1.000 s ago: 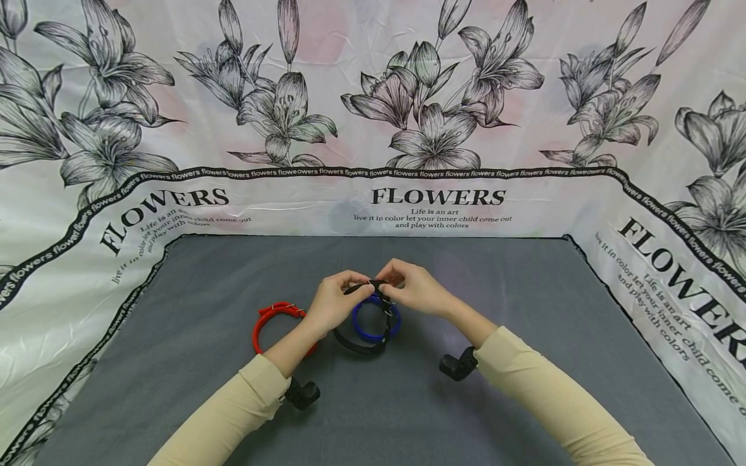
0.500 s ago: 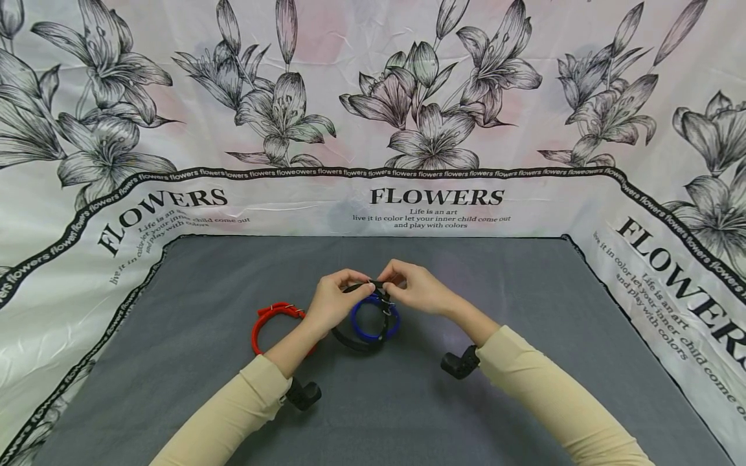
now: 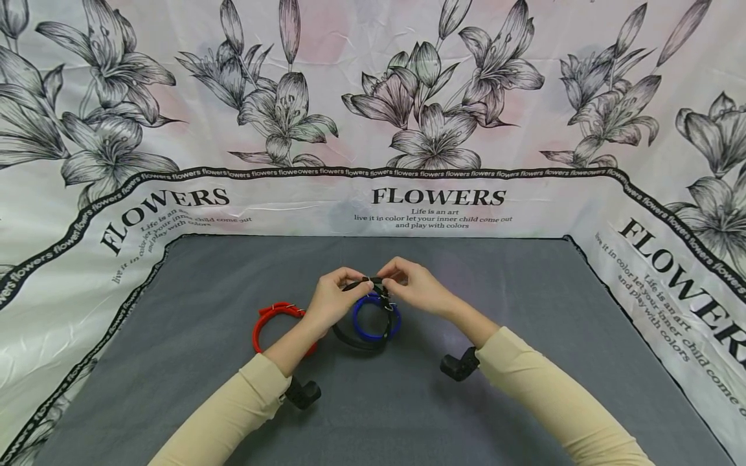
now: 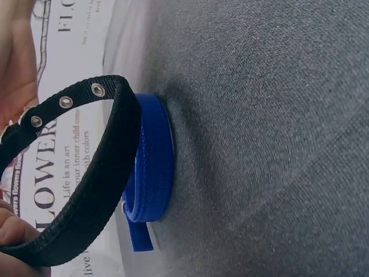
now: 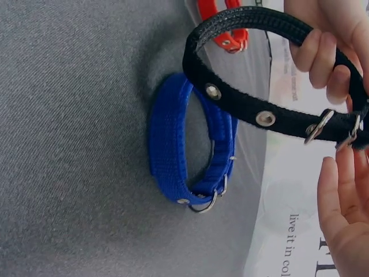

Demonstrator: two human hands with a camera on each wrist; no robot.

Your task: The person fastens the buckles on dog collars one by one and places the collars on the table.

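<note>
Both hands hold a black collar (image 3: 357,345) with metal eyelets and a buckle, its strap curved into a loop. My left hand (image 3: 331,303) pinches the strap between thumb and fingers on one side. At the other side, by the buckle, my right hand (image 3: 418,286) pinches the collar with its fingertips. In the right wrist view the strap end of the black collar (image 5: 233,109) passes through the metal buckle and ring. Right behind the loop, a buckled blue collar (image 5: 168,141) stands on its edge on the grey cloth.
A red collar (image 3: 258,335) lies left of the blue one, partly hidden by the left forearm. Grey cloth (image 3: 373,414) covers the table. A white flower-printed sheet (image 3: 291,207) rises at the back and sides. A black wrist camera (image 3: 460,365) sits below each wrist.
The hands stay in almost the same place at the buckle, with only slight finger movement. The black loop's lower edge has lifted a little. The blue and red collars have not moved.
</note>
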